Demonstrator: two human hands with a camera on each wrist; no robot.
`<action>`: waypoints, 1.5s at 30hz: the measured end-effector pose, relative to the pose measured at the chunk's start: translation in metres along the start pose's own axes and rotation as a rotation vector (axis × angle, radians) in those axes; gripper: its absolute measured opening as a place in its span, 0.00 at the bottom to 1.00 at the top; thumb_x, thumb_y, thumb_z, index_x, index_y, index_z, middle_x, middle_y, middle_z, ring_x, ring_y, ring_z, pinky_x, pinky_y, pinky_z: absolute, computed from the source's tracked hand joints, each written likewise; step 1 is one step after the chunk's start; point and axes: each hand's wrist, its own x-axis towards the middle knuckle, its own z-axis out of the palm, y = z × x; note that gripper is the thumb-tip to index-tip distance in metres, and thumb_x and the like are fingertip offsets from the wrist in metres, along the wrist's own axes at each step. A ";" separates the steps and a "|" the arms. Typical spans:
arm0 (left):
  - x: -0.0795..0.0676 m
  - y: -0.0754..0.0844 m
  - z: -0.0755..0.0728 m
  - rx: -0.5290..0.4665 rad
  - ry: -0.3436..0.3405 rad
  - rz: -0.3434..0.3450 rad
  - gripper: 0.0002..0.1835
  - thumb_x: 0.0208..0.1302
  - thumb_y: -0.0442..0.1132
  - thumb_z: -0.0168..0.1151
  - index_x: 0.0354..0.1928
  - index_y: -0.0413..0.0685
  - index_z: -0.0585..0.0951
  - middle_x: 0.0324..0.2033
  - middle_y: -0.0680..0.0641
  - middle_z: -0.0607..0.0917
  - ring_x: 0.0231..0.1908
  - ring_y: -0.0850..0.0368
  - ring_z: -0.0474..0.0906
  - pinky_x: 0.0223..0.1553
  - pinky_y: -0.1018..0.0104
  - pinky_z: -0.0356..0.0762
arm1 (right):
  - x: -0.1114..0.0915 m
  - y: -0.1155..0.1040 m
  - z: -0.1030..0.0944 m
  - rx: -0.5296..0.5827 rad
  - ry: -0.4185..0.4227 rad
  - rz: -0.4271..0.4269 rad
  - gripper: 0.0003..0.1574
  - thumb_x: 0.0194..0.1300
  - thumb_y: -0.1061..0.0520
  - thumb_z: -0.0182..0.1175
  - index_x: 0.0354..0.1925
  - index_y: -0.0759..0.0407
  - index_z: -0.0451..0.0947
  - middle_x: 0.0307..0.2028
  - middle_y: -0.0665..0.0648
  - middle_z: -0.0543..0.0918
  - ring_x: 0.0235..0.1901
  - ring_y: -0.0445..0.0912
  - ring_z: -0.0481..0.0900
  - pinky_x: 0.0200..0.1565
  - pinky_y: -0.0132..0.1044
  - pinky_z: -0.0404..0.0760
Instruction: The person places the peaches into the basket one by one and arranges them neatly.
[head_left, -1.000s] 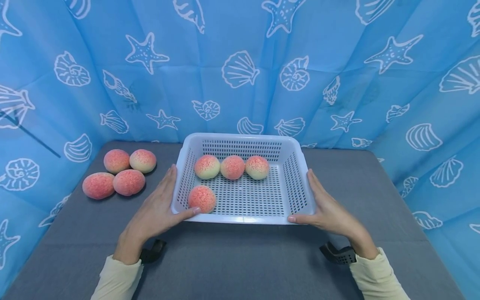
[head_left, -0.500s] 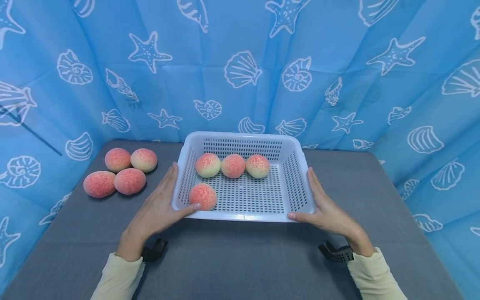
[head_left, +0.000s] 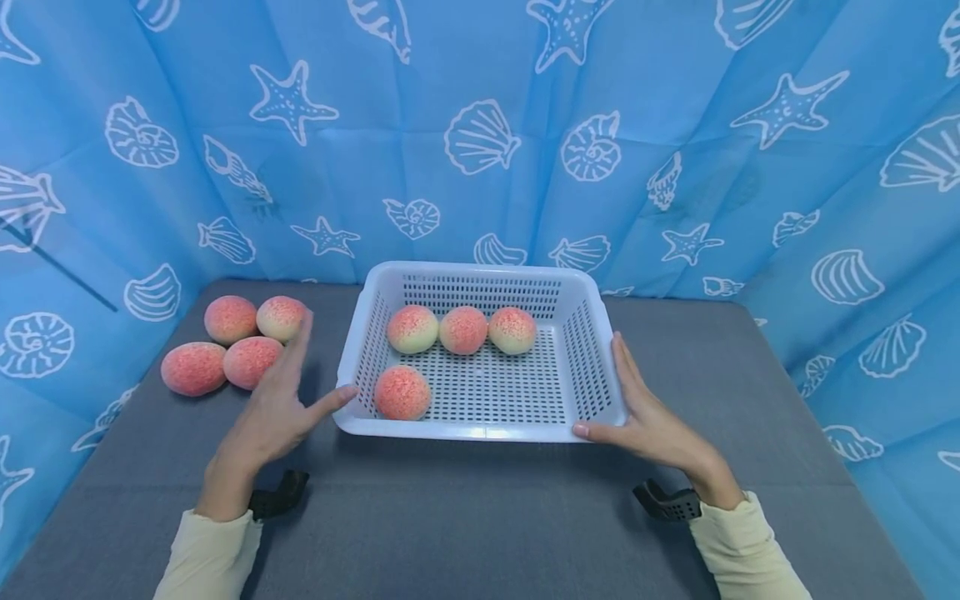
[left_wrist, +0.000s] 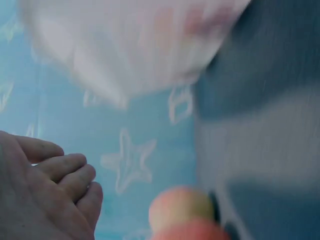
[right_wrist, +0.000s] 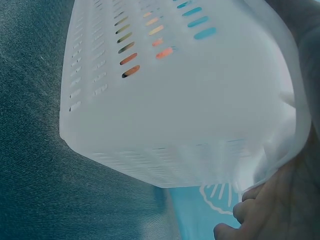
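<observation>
A white plastic basket (head_left: pixel 485 432) with slotted walls stands at the middle of the table. Inside it, three peaches (head_left: pixel 463 330) form a row toward the back, and another peach (head_left: pixel 402 392) sits at the front left. My right hand (head_left: pixel 660 421) grips the basket's front right corner, thumb on the rim and fingers along the outer side; the right wrist view shows this hand (right_wrist: pixel 280 202) against the rim. My left hand (head_left: pixel 264 408) is left of the basket, holding nothing, fingers extended. Its fingertips overlap the nearest of several peaches (head_left: pixel 193 368) on the left; contact cannot be told.
Grey cloth (head_left: pixel 480 517) covers the table. A blue curtain (head_left: pixel 480 75) with white shells and starfish hangs behind it and along both sides. Black wrist straps (head_left: pixel 279 495) are on both wrists.
My left hand has come off the basket's left rim and moved left toward the loose peaches. The right hand keeps its place on the basket, and the peaches stay where they were.
</observation>
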 end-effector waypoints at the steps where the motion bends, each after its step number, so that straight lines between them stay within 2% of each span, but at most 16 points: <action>1: -0.001 -0.004 -0.005 -0.012 0.030 0.001 0.61 0.64 0.62 0.66 0.81 0.62 0.31 0.81 0.46 0.37 0.77 0.31 0.40 0.63 0.20 0.46 | 0.000 0.000 0.000 0.001 -0.001 -0.002 0.83 0.57 0.53 0.77 0.79 0.35 0.19 0.78 0.61 0.20 0.70 0.72 0.55 0.59 0.65 0.72; 7: -0.010 -0.035 -0.035 -0.062 0.198 -0.032 0.60 0.64 0.56 0.69 0.81 0.61 0.33 0.81 0.44 0.39 0.77 0.32 0.38 0.62 0.19 0.40 | 0.000 -0.001 0.000 0.004 -0.001 -0.010 0.82 0.58 0.54 0.77 0.79 0.36 0.19 0.78 0.62 0.20 0.70 0.73 0.52 0.59 0.65 0.72; 11: -0.016 -0.057 -0.051 -0.073 0.316 -0.100 0.58 0.65 0.55 0.67 0.82 0.59 0.35 0.81 0.44 0.40 0.78 0.36 0.36 0.66 0.23 0.35 | 0.001 0.000 0.000 0.025 -0.004 -0.012 0.82 0.58 0.54 0.77 0.79 0.36 0.20 0.78 0.60 0.20 0.68 0.72 0.60 0.55 0.57 0.78; 14: -0.020 -0.073 -0.058 -0.118 0.428 -0.179 0.57 0.64 0.52 0.68 0.82 0.60 0.38 0.81 0.50 0.42 0.79 0.45 0.36 0.71 0.32 0.34 | 0.001 0.000 0.000 0.034 -0.007 -0.017 0.82 0.58 0.55 0.77 0.79 0.36 0.20 0.78 0.60 0.20 0.66 0.71 0.63 0.53 0.53 0.81; 18: -0.020 -0.095 -0.059 -0.272 0.581 -0.246 0.55 0.63 0.45 0.70 0.82 0.59 0.44 0.80 0.56 0.46 0.78 0.61 0.39 0.76 0.56 0.39 | 0.002 0.001 0.000 0.023 -0.003 -0.022 0.82 0.58 0.54 0.77 0.80 0.37 0.20 0.78 0.61 0.20 0.67 0.71 0.61 0.55 0.58 0.78; 20: -0.020 -0.105 -0.056 -0.334 0.643 -0.255 0.53 0.62 0.43 0.71 0.82 0.55 0.47 0.80 0.55 0.49 0.77 0.64 0.42 0.75 0.64 0.40 | 0.002 0.001 0.000 0.022 -0.001 -0.021 0.82 0.58 0.54 0.77 0.80 0.39 0.20 0.78 0.62 0.21 0.68 0.71 0.61 0.56 0.59 0.77; 23: -0.021 -0.118 -0.050 -0.404 0.699 -0.264 0.52 0.62 0.40 0.71 0.81 0.50 0.50 0.79 0.51 0.52 0.77 0.63 0.45 0.74 0.68 0.43 | 0.002 0.001 0.000 0.031 -0.002 -0.018 0.82 0.57 0.54 0.77 0.80 0.41 0.21 0.78 0.62 0.22 0.66 0.70 0.63 0.54 0.55 0.79; 26: -0.022 -0.128 -0.043 -0.463 0.703 -0.309 0.50 0.63 0.39 0.71 0.81 0.49 0.51 0.79 0.50 0.52 0.77 0.61 0.47 0.72 0.72 0.45 | 0.001 0.001 0.000 0.033 -0.003 -0.016 0.83 0.57 0.55 0.77 0.80 0.39 0.20 0.78 0.62 0.22 0.67 0.70 0.63 0.54 0.54 0.79; 29: -0.022 -0.135 -0.037 -0.545 0.685 -0.361 0.49 0.64 0.38 0.70 0.81 0.50 0.51 0.79 0.51 0.52 0.77 0.60 0.47 0.70 0.76 0.46 | 0.001 0.002 0.000 0.029 -0.004 -0.019 0.83 0.57 0.55 0.77 0.79 0.36 0.20 0.78 0.60 0.21 0.70 0.70 0.57 0.57 0.59 0.75; 32: -0.021 -0.141 -0.034 -0.656 0.670 -0.394 0.50 0.64 0.35 0.70 0.81 0.50 0.51 0.79 0.52 0.51 0.77 0.61 0.46 0.70 0.76 0.46 | 0.001 0.002 0.000 0.012 -0.003 -0.022 0.83 0.57 0.55 0.77 0.79 0.37 0.20 0.78 0.59 0.20 0.75 0.69 0.41 0.65 0.67 0.61; 35: -0.020 -0.145 -0.032 -0.713 0.657 -0.387 0.49 0.64 0.33 0.70 0.81 0.51 0.51 0.80 0.52 0.51 0.77 0.61 0.45 0.70 0.74 0.45 | 0.001 0.001 -0.001 -0.003 -0.002 -0.020 0.83 0.56 0.54 0.78 0.79 0.39 0.20 0.78 0.58 0.19 0.76 0.66 0.28 0.68 0.72 0.45; 37: -0.020 -0.147 -0.031 -0.678 0.633 -0.385 0.49 0.65 0.34 0.70 0.81 0.52 0.52 0.79 0.52 0.51 0.77 0.61 0.45 0.70 0.74 0.46 | 0.001 0.001 -0.001 -0.010 0.000 -0.018 0.84 0.56 0.54 0.78 0.79 0.40 0.20 0.78 0.57 0.19 0.76 0.63 0.23 0.67 0.73 0.39; 42: -0.018 -0.150 -0.030 -0.524 0.578 -0.368 0.47 0.68 0.36 0.68 0.81 0.55 0.51 0.79 0.51 0.52 0.77 0.59 0.46 0.69 0.73 0.50 | 0.001 0.001 -0.001 -0.010 0.002 -0.017 0.84 0.55 0.54 0.78 0.79 0.40 0.20 0.78 0.57 0.19 0.76 0.64 0.25 0.68 0.73 0.40; 45: -0.017 -0.152 -0.029 -0.464 0.572 -0.376 0.47 0.68 0.38 0.67 0.81 0.56 0.51 0.79 0.51 0.53 0.77 0.59 0.48 0.69 0.73 0.52 | 0.000 0.002 -0.001 -0.008 0.003 -0.019 0.84 0.55 0.55 0.78 0.79 0.41 0.19 0.78 0.58 0.19 0.76 0.64 0.25 0.68 0.73 0.40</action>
